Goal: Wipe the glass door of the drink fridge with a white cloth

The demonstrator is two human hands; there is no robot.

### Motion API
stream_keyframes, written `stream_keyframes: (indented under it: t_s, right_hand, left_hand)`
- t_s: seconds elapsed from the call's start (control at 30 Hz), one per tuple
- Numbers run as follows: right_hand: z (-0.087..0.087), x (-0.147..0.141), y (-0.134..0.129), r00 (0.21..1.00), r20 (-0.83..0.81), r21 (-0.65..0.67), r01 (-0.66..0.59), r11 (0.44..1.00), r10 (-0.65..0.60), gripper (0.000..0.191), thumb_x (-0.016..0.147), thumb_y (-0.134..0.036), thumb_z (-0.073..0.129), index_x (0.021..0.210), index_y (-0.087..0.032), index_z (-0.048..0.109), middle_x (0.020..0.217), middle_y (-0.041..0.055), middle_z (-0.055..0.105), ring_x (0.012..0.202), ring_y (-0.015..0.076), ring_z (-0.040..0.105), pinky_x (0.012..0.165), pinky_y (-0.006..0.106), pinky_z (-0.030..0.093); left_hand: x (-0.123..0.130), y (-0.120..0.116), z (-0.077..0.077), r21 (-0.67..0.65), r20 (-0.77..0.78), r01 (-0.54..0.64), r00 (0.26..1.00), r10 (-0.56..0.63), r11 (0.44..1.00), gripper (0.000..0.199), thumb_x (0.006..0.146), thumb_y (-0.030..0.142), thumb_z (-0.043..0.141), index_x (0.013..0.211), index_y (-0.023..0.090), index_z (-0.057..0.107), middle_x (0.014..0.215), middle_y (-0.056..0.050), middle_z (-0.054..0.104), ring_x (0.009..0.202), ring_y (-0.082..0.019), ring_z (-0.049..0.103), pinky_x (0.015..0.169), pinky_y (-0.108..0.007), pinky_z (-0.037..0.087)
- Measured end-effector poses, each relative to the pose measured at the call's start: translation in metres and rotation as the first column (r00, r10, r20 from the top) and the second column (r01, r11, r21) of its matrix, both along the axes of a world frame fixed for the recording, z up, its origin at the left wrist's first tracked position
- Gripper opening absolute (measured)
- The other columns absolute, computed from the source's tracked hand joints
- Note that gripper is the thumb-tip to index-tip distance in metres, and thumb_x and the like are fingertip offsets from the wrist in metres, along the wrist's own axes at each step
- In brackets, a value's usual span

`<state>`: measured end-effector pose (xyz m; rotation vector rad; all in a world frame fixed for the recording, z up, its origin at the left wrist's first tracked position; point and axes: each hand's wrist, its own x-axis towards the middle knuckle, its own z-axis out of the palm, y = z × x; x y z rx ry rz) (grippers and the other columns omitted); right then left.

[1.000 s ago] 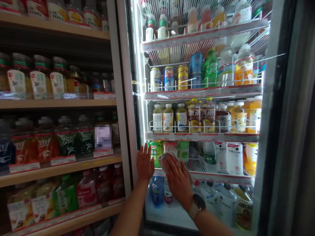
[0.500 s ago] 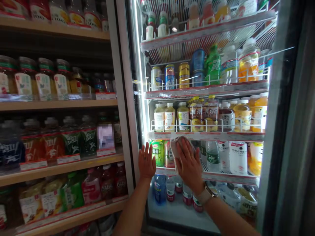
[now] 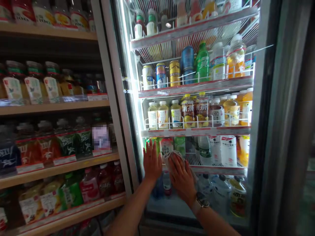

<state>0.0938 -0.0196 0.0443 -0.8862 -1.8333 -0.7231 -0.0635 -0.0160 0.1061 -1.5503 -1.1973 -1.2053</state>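
Note:
Pressed against the glass door of a lit drinks fridge, my right hand spreads over a pale cloth and holds it to the pane. A watch is on that wrist. My left hand lies flat on or close to the glass, just left of the cloth, fingers stretched upward and nothing in it. Behind the glass near both hands are a red-labelled drink and a green one. The palms and part of the cloth are hidden.
Inside the fridge, wire shelves hold rows of bottles and cans, such as a green bottle. To the left, a wooden shelf carries several bottles and price tags. A dark door frame stands to the right.
My right hand has slid the cloth downward on the glass. My left hand has shifted slightly right and down. The view has moved, so the fridge appears further left.

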Motion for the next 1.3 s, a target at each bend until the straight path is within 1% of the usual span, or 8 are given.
stream_keyframes:
  t_s: [0.23, 0.47, 0.57, 0.67, 0.87, 1.0, 1.1, 1.3]
  right_hand:
    - [-0.007, 0.025, -0.003, 0.999, 0.050, 0.008, 0.017, 1.000, -0.018, 0.049, 0.096, -0.025, 0.044, 0.145, -0.022, 0.047, 0.153, 0.0044, 0.045, 0.144, 0.0191, 0.033, 0.123, 0.043, 0.004]
    - [0.076, 0.036, 0.006, 0.995, -0.061, 0.032, 0.083, 0.996, -0.081, 0.063, 0.098, -0.024, 0.039, 0.157, -0.019, 0.018, 0.160, 0.0094, 0.031, 0.148, 0.0244, 0.026, 0.122, 0.051, 0.004]
    - [0.092, 0.036, 0.011, 0.989, -0.119, 0.042, 0.097, 0.994, -0.092, 0.065, 0.098, -0.026, 0.039, 0.158, -0.019, 0.013, 0.161, 0.0109, 0.026, 0.148, 0.0271, 0.025, 0.121, 0.054, 0.007]
    - [0.070, 0.038, 0.013, 0.993, -0.083, 0.042, 0.084, 0.996, -0.080, 0.067, 0.099, -0.030, 0.041, 0.158, -0.018, 0.011, 0.160, 0.0127, 0.028, 0.147, 0.0285, 0.028, 0.120, 0.053, 0.012]
    - [-0.013, 0.050, 0.005, 0.998, -0.019, 0.052, 0.062, 0.997, -0.061, 0.069, 0.098, -0.028, 0.042, 0.158, -0.019, 0.010, 0.155, 0.0112, 0.040, 0.142, 0.0260, 0.037, 0.119, 0.049, 0.018]
    - [-0.033, 0.055, -0.001, 0.997, 0.004, 0.012, 0.074, 0.997, -0.074, 0.070, 0.097, -0.025, 0.042, 0.158, -0.019, 0.008, 0.156, 0.0111, 0.039, 0.141, 0.0264, 0.038, 0.117, 0.048, 0.024]
    - [-0.018, 0.055, 0.000, 0.997, 0.004, -0.009, 0.083, 0.997, -0.083, 0.070, 0.097, -0.027, 0.041, 0.158, -0.021, 0.007, 0.157, 0.0107, 0.036, 0.142, 0.0270, 0.037, 0.118, 0.051, 0.021]
    - [0.058, 0.047, 0.005, 0.995, -0.065, 0.011, 0.080, 0.997, -0.079, 0.070, 0.098, -0.030, 0.041, 0.158, -0.021, 0.005, 0.161, 0.0112, 0.025, 0.147, 0.0280, 0.029, 0.120, 0.056, 0.008]
  left_hand:
    - [0.022, 0.022, -0.004, 0.025, -0.204, 0.031, 0.979, -0.025, 0.999, 0.064, 0.097, 0.025, 0.039, 0.155, 0.015, 0.015, 0.158, -0.012, 0.032, 0.151, -0.025, 0.010, 0.122, -0.046, 0.018]
    - [0.020, 0.024, -0.007, 0.044, -0.209, -0.013, 0.978, 0.022, 0.999, 0.065, 0.098, 0.032, 0.041, 0.155, 0.012, 0.016, 0.157, -0.014, 0.032, 0.151, -0.027, 0.012, 0.121, -0.048, 0.021]
    - [0.022, 0.023, -0.007, 0.053, -0.210, -0.025, 0.977, 0.035, 0.998, 0.065, 0.098, 0.032, 0.040, 0.155, 0.012, 0.017, 0.157, -0.014, 0.034, 0.151, -0.027, 0.012, 0.120, -0.047, 0.022]
    - [0.023, 0.022, -0.006, 0.064, -0.212, -0.026, 0.977, 0.039, 0.998, 0.064, 0.098, 0.031, 0.040, 0.155, 0.012, 0.016, 0.157, -0.014, 0.034, 0.151, -0.026, 0.012, 0.120, -0.046, 0.023]
    - [0.023, 0.020, -0.005, 0.033, -0.206, -0.016, 0.978, 0.022, 0.999, 0.065, 0.098, 0.031, 0.040, 0.155, 0.013, 0.015, 0.157, -0.014, 0.033, 0.151, -0.026, 0.014, 0.120, -0.047, 0.024]
    - [0.022, 0.022, -0.008, 0.014, -0.195, -0.004, 0.981, 0.006, 1.000, 0.067, 0.097, 0.030, 0.041, 0.156, 0.014, 0.014, 0.158, -0.014, 0.031, 0.150, -0.028, 0.018, 0.119, -0.048, 0.025]
    - [0.023, 0.023, -0.010, 0.004, -0.186, -0.009, 0.983, 0.010, 1.000, 0.068, 0.096, 0.031, 0.042, 0.156, 0.014, 0.014, 0.158, -0.014, 0.029, 0.150, -0.028, 0.018, 0.119, -0.049, 0.025]
    - [0.023, 0.022, -0.011, 0.023, -0.193, -0.013, 0.981, 0.018, 1.000, 0.067, 0.097, 0.032, 0.042, 0.155, 0.013, 0.016, 0.158, -0.015, 0.031, 0.151, -0.028, 0.015, 0.119, -0.049, 0.026]
